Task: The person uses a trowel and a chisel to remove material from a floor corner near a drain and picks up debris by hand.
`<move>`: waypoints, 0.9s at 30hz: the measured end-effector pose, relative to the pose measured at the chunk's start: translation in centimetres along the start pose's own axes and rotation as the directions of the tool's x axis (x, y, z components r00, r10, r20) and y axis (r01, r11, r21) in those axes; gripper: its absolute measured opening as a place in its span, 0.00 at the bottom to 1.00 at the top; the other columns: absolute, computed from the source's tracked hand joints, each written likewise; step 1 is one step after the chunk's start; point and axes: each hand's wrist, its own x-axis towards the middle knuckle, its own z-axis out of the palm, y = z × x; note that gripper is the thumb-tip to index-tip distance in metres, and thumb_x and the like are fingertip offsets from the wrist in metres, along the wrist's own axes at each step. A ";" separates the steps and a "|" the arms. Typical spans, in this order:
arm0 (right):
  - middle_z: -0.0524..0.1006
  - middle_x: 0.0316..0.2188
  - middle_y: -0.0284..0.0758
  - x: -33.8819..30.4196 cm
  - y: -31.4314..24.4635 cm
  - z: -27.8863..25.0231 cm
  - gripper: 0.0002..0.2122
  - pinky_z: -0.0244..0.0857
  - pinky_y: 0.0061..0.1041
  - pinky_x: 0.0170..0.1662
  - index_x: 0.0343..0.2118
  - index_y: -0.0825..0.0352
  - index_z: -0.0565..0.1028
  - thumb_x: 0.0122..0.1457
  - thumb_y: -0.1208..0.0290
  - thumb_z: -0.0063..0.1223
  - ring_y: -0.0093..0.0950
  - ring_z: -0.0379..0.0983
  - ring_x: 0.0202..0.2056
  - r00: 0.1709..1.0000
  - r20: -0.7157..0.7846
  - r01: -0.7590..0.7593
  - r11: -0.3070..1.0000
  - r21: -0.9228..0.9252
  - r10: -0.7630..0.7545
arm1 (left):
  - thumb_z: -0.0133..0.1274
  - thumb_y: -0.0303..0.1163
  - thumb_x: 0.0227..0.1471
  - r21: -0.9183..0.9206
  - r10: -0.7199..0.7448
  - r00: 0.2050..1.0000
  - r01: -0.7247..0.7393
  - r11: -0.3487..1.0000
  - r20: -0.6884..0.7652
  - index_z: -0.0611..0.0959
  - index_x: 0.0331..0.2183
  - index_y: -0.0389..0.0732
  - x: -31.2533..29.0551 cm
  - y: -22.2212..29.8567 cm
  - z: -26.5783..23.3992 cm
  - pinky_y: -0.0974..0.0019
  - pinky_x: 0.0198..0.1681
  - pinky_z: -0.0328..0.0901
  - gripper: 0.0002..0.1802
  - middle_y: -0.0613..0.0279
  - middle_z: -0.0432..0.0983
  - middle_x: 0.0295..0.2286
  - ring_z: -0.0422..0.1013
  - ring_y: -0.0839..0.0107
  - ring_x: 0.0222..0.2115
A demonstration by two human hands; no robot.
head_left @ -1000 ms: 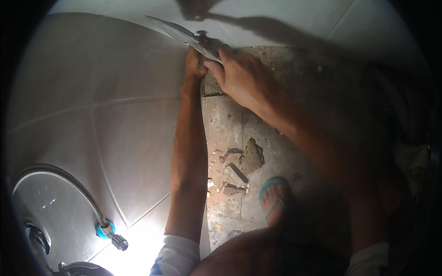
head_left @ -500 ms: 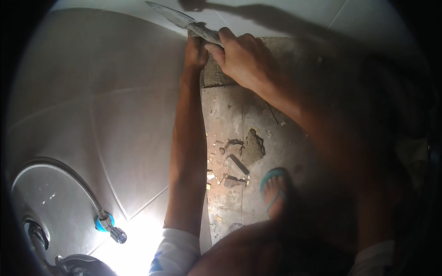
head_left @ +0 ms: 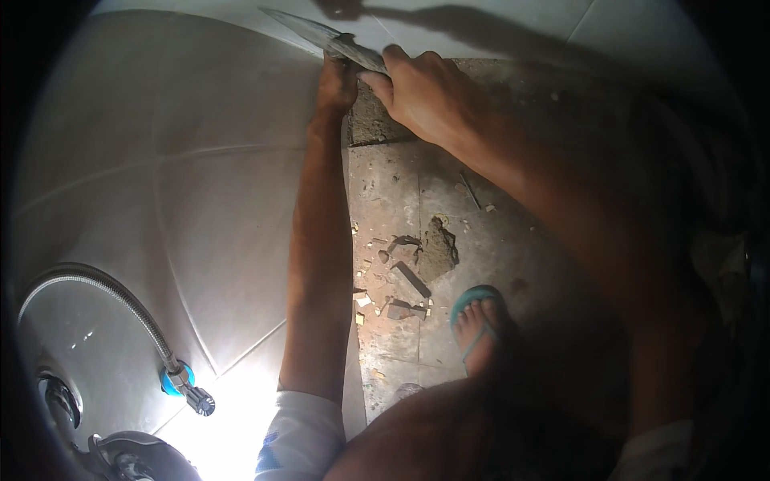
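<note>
My right hand is closed around the grip end of a mortar-smeared trowel. Its pointed blade tilts up and left, towards the corner where the tiled walls meet. Just below the trowel's neck is my left hand, by the left wall, with its fingers curled in. The trowel and the hand itself hide most of those fingers, so what they hold cannot be made out. Under both hands lies a rough strip of mortar along the back wall's foot.
Grey tiles cover the left wall. A braided hose curves to a valve at lower left. Broken tile pieces and a mortar lump lie on the floor, near my foot in a teal flip-flop.
The view has shifted slightly, so the floor and hose sit a little higher and further left. Both hands and the trowel keep nearly the same pose.
</note>
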 end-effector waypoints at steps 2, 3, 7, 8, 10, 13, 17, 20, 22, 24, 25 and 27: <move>0.76 0.21 0.51 0.6 0.7 0.3 0.17 0.70 0.44 0.31 0.32 0.74 0.73 0.60 0.59 0.50 0.49 0.76 0.27 0.999 0.034 -0.029 0.998 -0.050 0.031 | 0.47 0.23 0.56 0.151 -0.012 0.997 0.000 0.989 0.078 0.64 0.54 0.37 0.1 0.3 -0.2 0.62 0.50 0.62 0.24 0.51 0.70 0.45 0.69 0.60 0.45; 0.76 0.21 0.51 0.6 0.5 0.0 0.17 0.70 0.44 0.31 0.32 0.74 0.73 0.60 0.59 0.50 0.49 0.76 0.27 0.999 0.032 -0.028 0.998 -0.051 0.030 | 0.47 0.23 0.56 0.181 0.119 0.990 -0.131 0.975 0.075 0.64 0.54 0.37 0.0 0.3 -0.2 0.61 0.50 0.63 0.24 0.51 0.70 0.45 0.69 0.60 0.45; 0.77 0.23 0.52 0.4 0.3 0.6 0.18 0.70 0.45 0.32 0.33 0.75 0.74 0.61 0.59 0.49 0.49 0.76 0.28 0.996 0.085 -0.023 0.999 -0.024 0.025 | 0.47 0.23 0.56 0.186 0.185 0.976 -0.204 0.961 0.112 0.64 0.55 0.35 0.0 -1.4 -1.7 0.60 0.49 0.64 0.24 0.50 0.70 0.46 0.69 0.58 0.46; 0.77 0.23 0.51 0.6 0.2 0.4 0.18 0.70 0.45 0.32 0.33 0.75 0.74 0.61 0.59 0.49 0.49 0.76 0.28 0.996 0.092 0.019 0.997 -0.072 -0.012 | 0.47 0.23 0.56 0.263 0.166 0.973 -0.204 0.943 0.159 0.64 0.54 0.35 0.0 -1.5 -1.7 0.59 0.49 0.64 0.24 0.49 0.70 0.46 0.69 0.57 0.46; 0.77 0.23 0.52 0.4 -0.3 0.3 0.17 0.70 0.45 0.32 0.33 0.75 0.74 0.60 0.60 0.50 0.49 0.76 0.27 0.995 0.095 -0.019 0.999 -0.033 0.022 | 0.47 0.23 0.56 0.181 0.188 0.975 -0.208 0.961 0.123 0.65 0.54 0.36 -0.7 -1.8 -1.0 0.59 0.49 0.64 0.23 0.49 0.70 0.45 0.69 0.56 0.46; 0.77 0.23 0.52 0.3 -0.5 0.1 0.17 0.70 0.45 0.32 0.32 0.75 0.74 0.60 0.60 0.51 0.50 0.76 0.28 0.998 0.056 -0.040 0.999 0.003 0.040 | 0.48 0.24 0.56 0.131 0.262 0.962 -0.270 0.954 0.072 0.67 0.53 0.37 0.2 -2.2 -1.1 0.60 0.49 0.64 0.22 0.51 0.72 0.43 0.70 0.55 0.45; 0.76 0.21 0.52 1.0 -0.2 0.7 0.17 0.70 0.45 0.31 0.31 0.74 0.74 0.60 0.60 0.52 0.50 0.76 0.26 0.995 0.093 -0.030 0.999 -0.026 0.032 | 0.47 0.24 0.56 0.131 0.146 0.987 -0.154 0.979 0.073 0.68 0.52 0.39 -0.3 -3.1 -1.5 0.61 0.48 0.64 0.21 0.53 0.73 0.43 0.71 0.57 0.44; 0.76 0.20 0.52 0.1 0.0 0.6 0.16 0.70 0.45 0.31 0.30 0.74 0.74 0.59 0.60 0.52 0.50 0.75 0.26 1.000 -0.009 0.011 1.000 -0.010 -0.011 | 0.47 0.24 0.57 0.025 0.170 0.984 -0.171 0.985 0.047 0.67 0.53 0.39 0.0 -2.7 -1.2 0.61 0.48 0.65 0.21 0.52 0.72 0.44 0.71 0.56 0.45; 0.75 0.19 0.51 0.8 0.1 1.0 0.16 0.70 0.45 0.30 0.30 0.74 0.74 0.59 0.60 0.52 0.50 0.75 0.25 0.999 -0.001 0.037 0.999 -0.035 -0.037 | 0.47 0.24 0.57 0.178 0.327 0.942 -0.335 0.925 0.075 0.68 0.52 0.39 -0.1 -2.5 -1.8 0.61 0.48 0.65 0.21 0.51 0.71 0.45 0.71 0.57 0.45; 0.75 0.19 0.50 0.6 0.6 1.2 0.16 0.70 0.45 0.29 0.31 0.73 0.74 0.60 0.60 0.52 0.50 0.75 0.25 0.999 0.008 0.047 0.996 -0.078 -0.047 | 0.47 0.23 0.57 0.169 0.257 0.964 -0.264 0.950 0.067 0.67 0.52 0.39 -0.7 -1.8 -0.6 0.60 0.48 0.65 0.21 0.50 0.71 0.45 0.71 0.58 0.45; 0.75 0.19 0.50 0.2 0.6 0.8 0.17 0.70 0.44 0.29 0.31 0.73 0.74 0.60 0.60 0.52 0.50 0.75 0.25 0.999 -0.023 0.034 0.998 -0.056 -0.035 | 0.46 0.23 0.57 0.166 0.194 0.980 -0.200 0.966 0.053 0.67 0.53 0.38 -0.4 -1.2 0.1 0.60 0.48 0.64 0.21 0.50 0.70 0.46 0.70 0.59 0.45; 0.76 0.19 0.50 0.2 0.3 1.0 0.17 0.70 0.44 0.28 0.31 0.74 0.74 0.60 0.59 0.51 0.50 0.75 0.24 0.998 -0.055 0.039 0.999 -0.007 -0.039 | 0.46 0.22 0.57 0.208 0.315 0.946 -0.324 0.923 0.079 0.67 0.53 0.37 0.0 -1.3 -1.4 0.60 0.48 0.64 0.21 0.49 0.71 0.45 0.70 0.59 0.45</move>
